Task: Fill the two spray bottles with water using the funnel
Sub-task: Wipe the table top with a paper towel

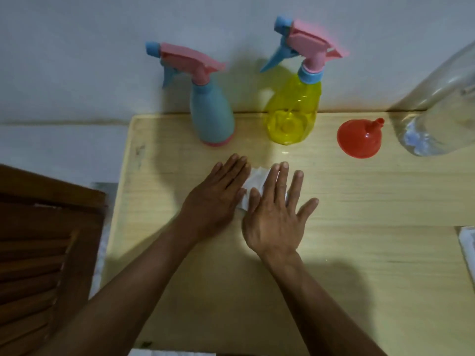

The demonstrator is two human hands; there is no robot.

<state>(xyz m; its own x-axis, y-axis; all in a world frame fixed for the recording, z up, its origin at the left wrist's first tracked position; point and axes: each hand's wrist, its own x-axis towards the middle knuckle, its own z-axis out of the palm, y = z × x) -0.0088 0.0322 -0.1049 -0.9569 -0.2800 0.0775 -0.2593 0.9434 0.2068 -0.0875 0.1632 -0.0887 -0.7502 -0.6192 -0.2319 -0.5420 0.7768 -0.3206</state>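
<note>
Wooden table (359, 227): left hand (218, 194) and right hand (275, 214) (fingers spread, gripping nothing) press flat a white tissue (257, 181).

You see a pale wood-grain table (359, 227), smooth with a soft sheen. At its far edge stand an opaque matt blue plastic spray bottle (212, 111) and a glossy translucent yellow one (293, 111) — beside them a shiny red plastic funnel (359, 138) and a clear plastic bottle (442, 104). Under both palms lies white paper tissue (254, 182), matt and creased.
</note>
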